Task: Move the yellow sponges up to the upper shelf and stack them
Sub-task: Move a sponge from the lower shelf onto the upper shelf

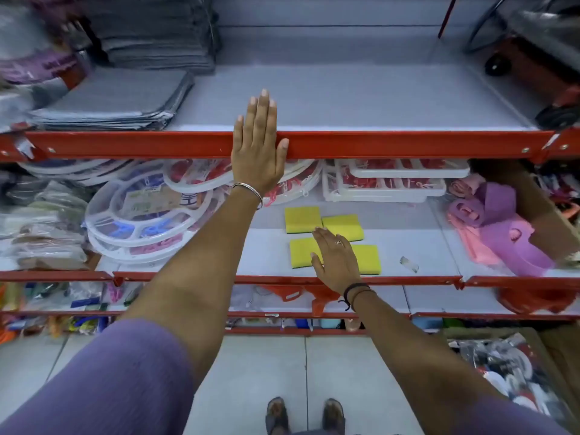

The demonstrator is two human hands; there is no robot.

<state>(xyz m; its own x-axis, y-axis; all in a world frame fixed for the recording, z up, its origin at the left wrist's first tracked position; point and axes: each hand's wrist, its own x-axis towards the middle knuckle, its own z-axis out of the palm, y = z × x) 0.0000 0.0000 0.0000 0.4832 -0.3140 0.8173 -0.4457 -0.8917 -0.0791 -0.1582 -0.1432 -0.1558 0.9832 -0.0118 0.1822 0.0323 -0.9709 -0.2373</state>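
Several yellow sponges lie flat on the middle shelf (408,246): one at the back left (302,218), one at the back right (343,226), one at the front left (302,252) and one at the front right (368,258). My right hand (334,262) hovers flat over the two front sponges, fingers apart, holding nothing. My left hand (257,146) rests flat on the red front rail of the upper shelf (376,102), fingers together and extended, holding nothing. The upper shelf's white surface is bare in its middle.
Folded grey cloths (116,98) sit at the upper shelf's left, a red wheeled item (533,67) at its right. Round white clip hangers (141,215), white trays (389,183) and pink-purple items (496,227) surround the sponges. A small clear scrap (409,264) lies near the shelf edge.
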